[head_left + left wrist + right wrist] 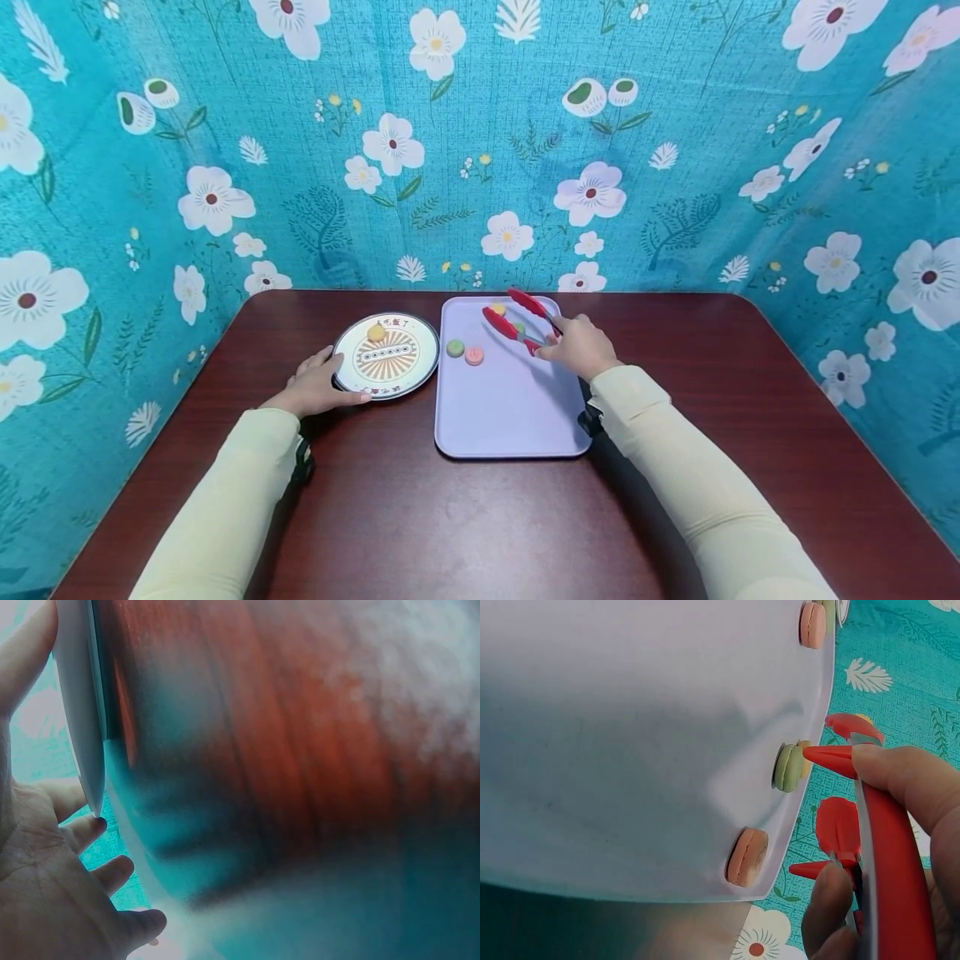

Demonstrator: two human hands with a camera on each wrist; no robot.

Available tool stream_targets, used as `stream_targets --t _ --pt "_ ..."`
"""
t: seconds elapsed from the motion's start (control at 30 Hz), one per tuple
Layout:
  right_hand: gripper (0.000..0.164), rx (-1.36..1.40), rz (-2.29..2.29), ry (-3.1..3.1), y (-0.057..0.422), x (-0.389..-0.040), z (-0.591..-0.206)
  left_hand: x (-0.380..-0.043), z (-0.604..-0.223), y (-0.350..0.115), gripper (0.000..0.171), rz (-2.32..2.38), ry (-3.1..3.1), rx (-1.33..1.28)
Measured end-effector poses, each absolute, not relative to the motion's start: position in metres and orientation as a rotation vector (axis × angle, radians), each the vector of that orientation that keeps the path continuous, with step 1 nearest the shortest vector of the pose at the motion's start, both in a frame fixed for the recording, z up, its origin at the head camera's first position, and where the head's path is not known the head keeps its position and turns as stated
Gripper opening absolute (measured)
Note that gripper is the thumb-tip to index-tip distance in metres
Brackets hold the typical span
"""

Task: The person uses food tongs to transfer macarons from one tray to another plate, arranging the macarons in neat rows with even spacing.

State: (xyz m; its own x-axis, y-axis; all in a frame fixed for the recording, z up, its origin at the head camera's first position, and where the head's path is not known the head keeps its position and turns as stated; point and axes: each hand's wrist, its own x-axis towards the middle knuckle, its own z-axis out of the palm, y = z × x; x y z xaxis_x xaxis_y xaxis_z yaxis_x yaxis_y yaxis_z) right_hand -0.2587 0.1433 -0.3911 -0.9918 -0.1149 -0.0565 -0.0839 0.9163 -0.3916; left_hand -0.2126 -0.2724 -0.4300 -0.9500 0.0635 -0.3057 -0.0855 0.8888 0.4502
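My left hand (318, 386) grips the left rim of a round white plate (416, 382) with red lettering, thumb along its near edge. A yellow macaron (376, 333) lies on that plate. In the left wrist view the plate (79, 712) shows edge-on beside the thumb. My right hand (585, 348) holds red-tipped tongs (504, 323), their arms spread with nothing between the tips. Below them on the lilac tray (510, 417) are a green macaron (787, 769) and a yellow macaron (497, 308). A pink macaron (748, 857) sits in the tray's corner, hidden behind the right hand from the head camera.
Farther left on the tray, another green macaron (455, 348) and another pink macaron (474, 356) lie side by side. Plate and tray stand close together on a dark red-brown table (465, 533). A teal flowered cloth (465, 167) hangs behind the table and at both sides.
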Motion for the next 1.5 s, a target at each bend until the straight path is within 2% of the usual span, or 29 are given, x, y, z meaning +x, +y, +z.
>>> stream_targets --t 1.07,1.23,1.37,1.5 --pt "0.072 -0.139 -0.554 2.969 0.138 -0.271 -0.396 -0.211 -0.429 -0.272 0.115 0.67 2.756 -0.01" --pt "0.063 -0.139 -0.559 2.964 0.139 -0.273 -0.397 -0.211 -0.427 -0.272 0.116 0.663 2.758 -0.009" --pt "0.049 -0.148 -0.569 2.955 0.14 -0.274 -0.397 -0.21 -0.425 -0.27 0.116 0.661 2.758 -0.007" --pt "0.043 -0.151 -0.573 2.947 0.14 -0.274 -0.397 -0.209 -0.425 -0.269 0.115 0.663 2.758 -0.003"
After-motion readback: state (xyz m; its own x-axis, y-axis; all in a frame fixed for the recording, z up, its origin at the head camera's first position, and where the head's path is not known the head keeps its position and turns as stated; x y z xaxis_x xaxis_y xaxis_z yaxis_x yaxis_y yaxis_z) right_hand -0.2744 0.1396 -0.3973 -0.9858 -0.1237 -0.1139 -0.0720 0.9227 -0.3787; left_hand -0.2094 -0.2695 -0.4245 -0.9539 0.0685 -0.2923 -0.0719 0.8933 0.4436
